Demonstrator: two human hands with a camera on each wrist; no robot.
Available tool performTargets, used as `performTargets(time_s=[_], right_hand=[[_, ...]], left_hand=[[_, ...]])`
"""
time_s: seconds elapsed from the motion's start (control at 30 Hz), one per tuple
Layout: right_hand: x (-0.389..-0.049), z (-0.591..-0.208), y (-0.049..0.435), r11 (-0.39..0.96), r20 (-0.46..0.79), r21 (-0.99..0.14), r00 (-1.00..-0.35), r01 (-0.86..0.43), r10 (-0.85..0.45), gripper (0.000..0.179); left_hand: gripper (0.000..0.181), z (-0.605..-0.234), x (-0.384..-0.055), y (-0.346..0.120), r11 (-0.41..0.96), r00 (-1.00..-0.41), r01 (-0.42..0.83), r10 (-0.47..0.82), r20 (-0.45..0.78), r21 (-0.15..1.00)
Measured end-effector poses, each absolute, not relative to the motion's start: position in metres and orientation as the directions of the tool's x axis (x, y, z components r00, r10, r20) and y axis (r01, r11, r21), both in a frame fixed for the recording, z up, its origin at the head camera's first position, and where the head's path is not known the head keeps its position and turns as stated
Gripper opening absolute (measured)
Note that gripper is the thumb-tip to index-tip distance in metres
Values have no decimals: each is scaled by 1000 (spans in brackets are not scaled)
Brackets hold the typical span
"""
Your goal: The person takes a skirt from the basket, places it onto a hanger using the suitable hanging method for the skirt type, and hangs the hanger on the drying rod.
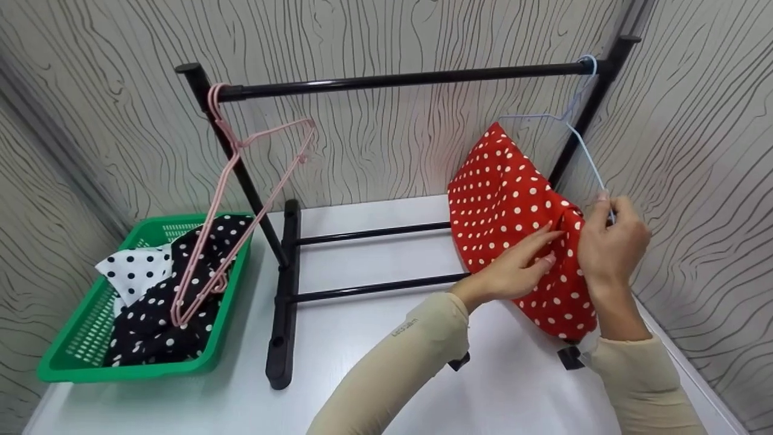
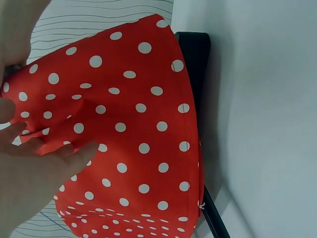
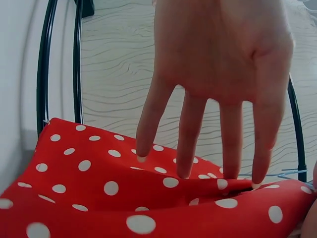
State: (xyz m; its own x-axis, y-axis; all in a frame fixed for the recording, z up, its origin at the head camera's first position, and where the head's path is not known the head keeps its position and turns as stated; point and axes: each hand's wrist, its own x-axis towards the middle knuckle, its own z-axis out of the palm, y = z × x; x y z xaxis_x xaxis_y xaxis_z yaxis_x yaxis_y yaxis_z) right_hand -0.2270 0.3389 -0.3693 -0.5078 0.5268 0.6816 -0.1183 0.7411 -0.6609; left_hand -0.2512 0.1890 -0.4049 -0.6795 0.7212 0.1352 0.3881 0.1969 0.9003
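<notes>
A red cloth with white dots (image 1: pixel 507 181) hangs by one corner from the left end of a light blue wire hanger (image 1: pixel 584 145), hooked at the rack's right end. My right hand (image 1: pixel 616 241) pinches the hanger's right arm, close to the cloth's right side. Straight fingers of my left hand (image 1: pixel 513 266) touch the cloth's front, just left of the right hand. In the left wrist view the cloth (image 2: pixel 148 119) spreads out beside the left hand (image 2: pixel 34 178). The right wrist view shows the left hand (image 3: pixel 213 69) with fingertips on the folded cloth (image 3: pixel 99 173).
A black rack (image 1: pixel 386 80) stands on the white table (image 1: pixel 350 356) before a wood-patterned wall. Pink hangers (image 1: pixel 226 163) hang at its left end, reaching over a green basket (image 1: pixel 232 308). Inside are a black cloth with white dots (image 1: pixel 157 326) and a white one with black dots (image 1: pixel 139 272).
</notes>
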Motion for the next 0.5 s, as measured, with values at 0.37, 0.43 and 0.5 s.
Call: performTargets(time_s=[0.37, 0.43, 0.5], right_hand=[[-229, -371, 346, 765, 700, -641, -458, -65, 548, 37], [-230, -376, 352, 771, 687, -636, -473, -24, 552, 39], [-229, -378, 357, 779, 671, -626, -493, 21, 553, 42]], left_hand=[[54, -407, -246, 195, 216, -664, 369, 742, 94, 904], [54, -409, -246, 196, 222, -659, 361, 748, 80, 906], [53, -411, -247, 197, 223, -649, 351, 758, 65, 909]])
